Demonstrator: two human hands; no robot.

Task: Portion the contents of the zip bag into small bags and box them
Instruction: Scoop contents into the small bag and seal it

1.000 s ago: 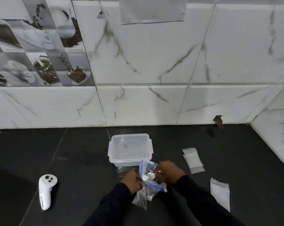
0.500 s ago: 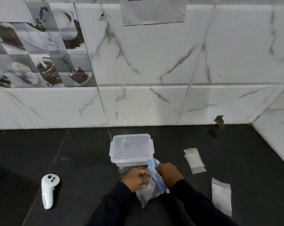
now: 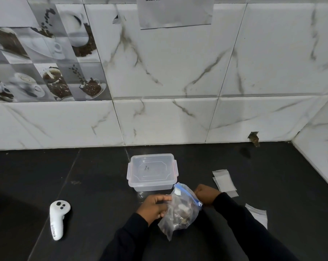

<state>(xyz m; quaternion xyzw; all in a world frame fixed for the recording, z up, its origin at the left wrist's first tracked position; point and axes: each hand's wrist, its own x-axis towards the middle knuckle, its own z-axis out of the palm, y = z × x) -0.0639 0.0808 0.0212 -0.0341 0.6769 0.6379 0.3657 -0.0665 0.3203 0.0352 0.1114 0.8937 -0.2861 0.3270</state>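
The left hand [image 3: 155, 209] pinches the zip bag [image 3: 182, 210]; the right hand [image 3: 206, 194], just beyond the bag's blue seal, is a closed fist, contact unclear.

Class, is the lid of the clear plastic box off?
No, the clear plastic box behind the hands has its lid seated on top, side clips down.

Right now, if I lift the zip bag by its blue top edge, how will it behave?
The zip bag is probably floppy: its film is crumpled. It likely sags bottom-heavy, since the dark contents bunch low. The left hand steadies one side.
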